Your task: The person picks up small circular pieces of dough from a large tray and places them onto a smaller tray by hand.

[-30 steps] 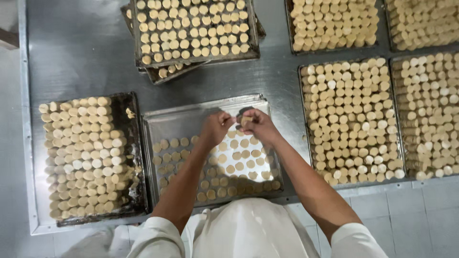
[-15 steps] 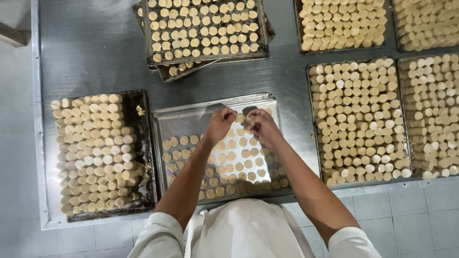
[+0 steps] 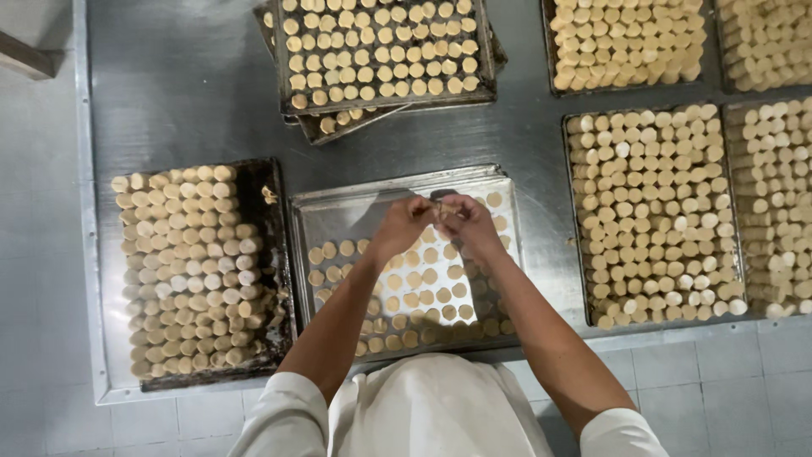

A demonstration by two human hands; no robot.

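Observation:
A shiny metal tray (image 3: 338, 216) lies in front of me, partly filled with flat round pale biscuits (image 3: 414, 296). My left hand (image 3: 406, 218) and my right hand (image 3: 461, 222) meet over the tray's far half, fingertips pinched together around a small dark piece that I cannot make out clearly. Both forearms reach out from white sleeves at the bottom of the view.
A dark tray (image 3: 275, 254) of stacked biscuit rolls sits to the left. Full trays of biscuits stand to the right (image 3: 655, 211) and far right (image 3: 774, 195). Stacked trays (image 3: 385, 51) lie at the back, all on a steel table (image 3: 178, 85).
My two hands have stayed pinched together over the tray's far half; the view has shifted slightly, so everything sits a little further right in frame.

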